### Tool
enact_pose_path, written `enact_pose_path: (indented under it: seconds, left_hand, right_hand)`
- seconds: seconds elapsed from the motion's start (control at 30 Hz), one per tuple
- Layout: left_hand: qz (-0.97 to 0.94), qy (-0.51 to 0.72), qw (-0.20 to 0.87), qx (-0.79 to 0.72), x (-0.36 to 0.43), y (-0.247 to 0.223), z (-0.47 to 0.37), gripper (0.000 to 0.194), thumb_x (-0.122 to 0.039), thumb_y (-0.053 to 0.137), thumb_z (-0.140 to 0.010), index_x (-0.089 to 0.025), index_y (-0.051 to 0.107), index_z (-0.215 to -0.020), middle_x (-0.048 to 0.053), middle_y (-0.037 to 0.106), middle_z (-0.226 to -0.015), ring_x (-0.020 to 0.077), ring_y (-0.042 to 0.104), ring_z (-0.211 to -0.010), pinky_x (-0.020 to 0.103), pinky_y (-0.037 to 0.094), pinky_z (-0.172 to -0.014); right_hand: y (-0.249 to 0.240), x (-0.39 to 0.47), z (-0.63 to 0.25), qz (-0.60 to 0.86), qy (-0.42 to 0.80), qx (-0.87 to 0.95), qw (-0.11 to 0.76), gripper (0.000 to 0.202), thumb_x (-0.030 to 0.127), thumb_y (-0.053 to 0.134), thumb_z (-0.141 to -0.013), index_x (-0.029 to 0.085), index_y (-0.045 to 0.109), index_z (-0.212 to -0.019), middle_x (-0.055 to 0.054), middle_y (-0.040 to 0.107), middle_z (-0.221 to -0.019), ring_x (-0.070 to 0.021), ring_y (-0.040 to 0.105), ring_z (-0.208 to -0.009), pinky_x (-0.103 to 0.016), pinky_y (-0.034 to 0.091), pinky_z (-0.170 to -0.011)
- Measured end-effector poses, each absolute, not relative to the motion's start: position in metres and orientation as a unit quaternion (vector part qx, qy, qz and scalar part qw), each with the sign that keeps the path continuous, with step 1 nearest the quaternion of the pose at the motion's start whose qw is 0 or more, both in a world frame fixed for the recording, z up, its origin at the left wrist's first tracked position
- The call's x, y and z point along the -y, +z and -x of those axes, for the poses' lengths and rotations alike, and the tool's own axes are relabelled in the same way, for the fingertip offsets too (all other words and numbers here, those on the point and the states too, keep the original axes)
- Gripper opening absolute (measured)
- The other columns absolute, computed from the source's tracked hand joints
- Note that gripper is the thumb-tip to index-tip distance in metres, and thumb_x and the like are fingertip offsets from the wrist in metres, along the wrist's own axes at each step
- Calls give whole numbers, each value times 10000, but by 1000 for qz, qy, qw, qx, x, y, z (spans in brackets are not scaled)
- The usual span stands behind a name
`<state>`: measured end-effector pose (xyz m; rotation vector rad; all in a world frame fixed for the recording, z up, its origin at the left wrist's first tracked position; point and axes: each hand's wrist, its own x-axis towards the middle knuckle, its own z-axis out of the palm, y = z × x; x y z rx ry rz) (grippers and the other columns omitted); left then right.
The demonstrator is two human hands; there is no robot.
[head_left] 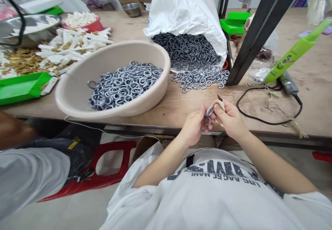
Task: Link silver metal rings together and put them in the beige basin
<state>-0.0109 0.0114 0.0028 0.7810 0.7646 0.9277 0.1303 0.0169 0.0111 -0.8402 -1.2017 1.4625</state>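
Note:
My left hand is closed on metallic grey rings just over the table's front edge. One ring stands upright between the hands, and another sits lower against the left fingers. My right hand pinches a small blade with a dark slanted tip and a pale wrapped body, close beside the upper ring. Whether the right fingers also touch that ring is hard to make out. Beyond the hands, loose grey rings spill from a white sack. To the left stands a beige basin holding a heap of similar rings.
A black metal post rises right of the sack. A light-green tool and a looped black cord lie at right. White and brown pieces and a green tray are at left, near another person's arm.

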Motion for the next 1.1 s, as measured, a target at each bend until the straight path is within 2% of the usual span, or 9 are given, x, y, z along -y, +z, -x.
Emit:
enact_pose_path:
  seconds: [0.13,0.23,0.33,0.47,0.53,0.6,0.73,0.93,1.1]
  left_hand:
    - [-326,383,807,-310,-10,10,12,467,-582,727,-771,-160,527,-764,-36,494,-663,51,453,-489,176,286,-434]
    - [-340,421,771,-335,-6,8,8,475,-592,716,-774,-166,510,-743,-39,497,-643,51,447,-469,182,275,-423]
    - [-375,442,737,-347,-3,5,4,484,-612,656,-815,-164,506,-709,-31,500,-606,59,452,-461,194,278,-424]
    - [-357,475,726,-347,-3,4,3,473,-584,617,-857,-170,472,-681,-42,459,-588,47,392,-456,195,277,-436]
    - [-348,491,714,-357,-3,5,4,474,-579,622,-853,-172,465,-669,-48,447,-567,47,377,-448,195,278,-436]
    - [-346,499,704,-368,-3,6,4,472,-573,633,-847,-175,461,-660,-55,432,-538,51,372,-435,199,276,-432]
    - [-351,497,706,-362,-1,5,4,453,-554,648,-843,-177,467,-671,-60,436,-528,53,372,-425,202,277,-425]
    - [-306,492,729,-363,-10,2,16,418,-488,726,-793,-167,480,-690,-60,441,-566,43,374,-440,178,279,-421]
    - [-311,473,761,-318,-6,5,29,429,-497,670,-854,-171,449,-684,-56,430,-597,43,384,-448,185,318,-447]
  right_hand:
    - [8,-17,-136,359,596,531,484,301,508,623,-918,207,619,-926,21,616,-691,-119,599,-558,-261,527,-536]
    - [9,-14,-139,388,546,559,488,332,516,685,-867,221,646,-1014,-4,645,-777,-143,627,-615,-292,539,-581]
    - [14,-12,-141,429,484,597,474,339,544,672,-863,220,656,-962,-23,642,-799,-168,620,-646,-309,510,-592]
    - [23,-9,-144,472,280,707,446,346,521,523,-962,205,628,-867,-41,619,-792,-173,573,-721,-302,416,-651]
    - [27,-4,-145,480,158,772,386,362,494,506,-972,199,585,-777,-36,570,-744,-164,513,-688,-304,337,-622]
    - [28,1,-146,478,90,811,325,382,480,498,-975,199,544,-719,-25,530,-705,-154,465,-649,-312,279,-600]
    - [27,3,-147,474,77,826,295,395,476,484,-983,199,531,-706,-13,528,-692,-142,450,-630,-307,255,-597]
    - [25,-20,-139,451,169,831,277,465,499,427,-1007,195,505,-664,-2,548,-665,-128,477,-623,-283,268,-603]
    - [26,-80,-129,551,91,792,247,523,617,363,-988,205,599,-768,-41,621,-731,-172,504,-665,-307,239,-589]
